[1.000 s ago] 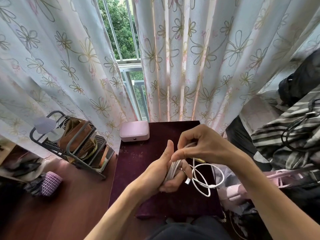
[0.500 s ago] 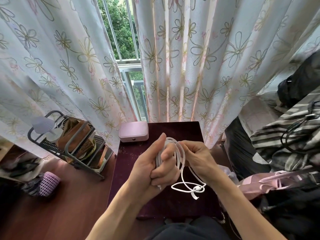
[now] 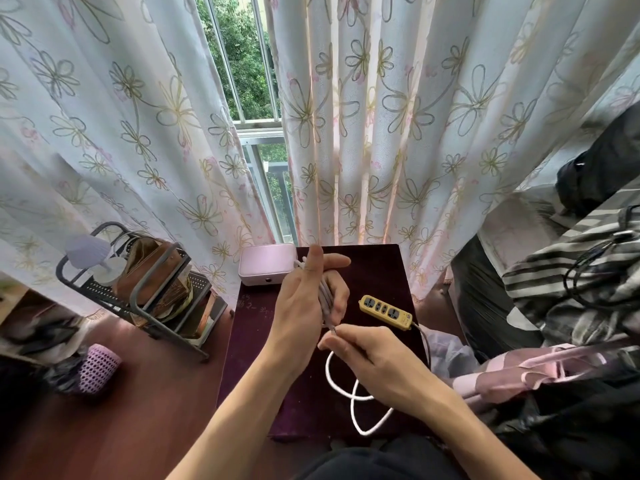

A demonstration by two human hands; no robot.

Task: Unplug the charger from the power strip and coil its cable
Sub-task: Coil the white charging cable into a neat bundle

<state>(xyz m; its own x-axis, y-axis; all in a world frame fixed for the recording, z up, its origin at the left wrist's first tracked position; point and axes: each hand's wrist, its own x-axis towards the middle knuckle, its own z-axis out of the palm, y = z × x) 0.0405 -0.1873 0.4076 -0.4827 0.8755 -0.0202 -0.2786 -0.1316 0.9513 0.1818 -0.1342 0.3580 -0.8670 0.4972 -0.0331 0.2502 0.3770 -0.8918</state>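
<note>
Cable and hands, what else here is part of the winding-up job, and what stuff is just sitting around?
Part of the job:
- white cable, wound on the left hand
- right hand, pinching the cable
- yellow power strip, nothing plugged in

Just sitting around:
- pink box on the dark table
- metal rack with bags
- purple mesh cup
- striped cloth

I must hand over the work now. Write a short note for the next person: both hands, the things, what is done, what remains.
Left hand: holds the wound loops of the white cable against the palm.
Right hand: pinches the loose cable just below the bundle.
Power strip: on the dark table, sockets look empty, so unplugging appears done.
Left: wind in the slack loop hanging under the right hand.
</note>
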